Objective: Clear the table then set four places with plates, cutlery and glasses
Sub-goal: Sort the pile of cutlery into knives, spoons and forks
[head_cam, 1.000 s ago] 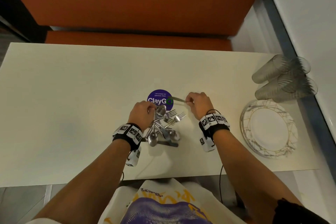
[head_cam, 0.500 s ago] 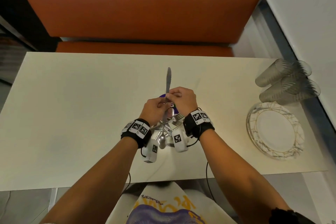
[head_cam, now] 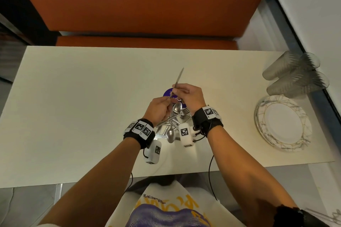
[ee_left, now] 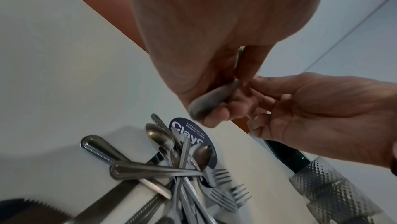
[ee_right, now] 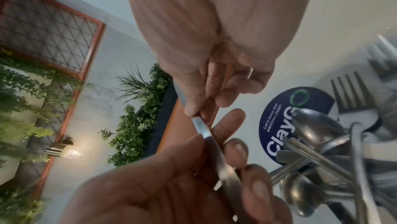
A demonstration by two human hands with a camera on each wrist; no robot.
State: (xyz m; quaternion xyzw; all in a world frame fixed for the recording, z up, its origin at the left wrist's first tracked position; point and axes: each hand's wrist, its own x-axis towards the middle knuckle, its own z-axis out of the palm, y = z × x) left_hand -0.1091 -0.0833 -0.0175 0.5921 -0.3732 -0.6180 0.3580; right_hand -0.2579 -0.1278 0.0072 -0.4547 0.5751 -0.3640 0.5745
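A steel table knife [head_cam: 179, 76] is held above the cream table [head_cam: 83, 97], blade pointing away from me. My left hand [head_cam: 168, 100] grips its handle [ee_left: 212, 99]. My right hand [head_cam: 176, 89] pinches the blade [ee_right: 200, 124] just above the left hand's fingers [ee_right: 238, 149]. Directly below both hands lies a tangled pile of spoons, forks and knives [head_cam: 173, 123], also seen in the left wrist view as the cutlery pile [ee_left: 182, 168]. A stack of patterned plates [head_cam: 283, 125] and several ribbed glasses [head_cam: 295, 75] lying on their sides sit at the table's right end.
A round purple sticker [head_cam: 168, 91] lies on the table under the hands. An orange bench [head_cam: 140, 5] runs along the far side. A wall and window ledge [head_cam: 313, 14] border the right. Bare tabletop stretches to the left.
My right hand lifted the knife off the pile by the sticker and my left hand took its handle. The blade now points away, tilted slightly right.
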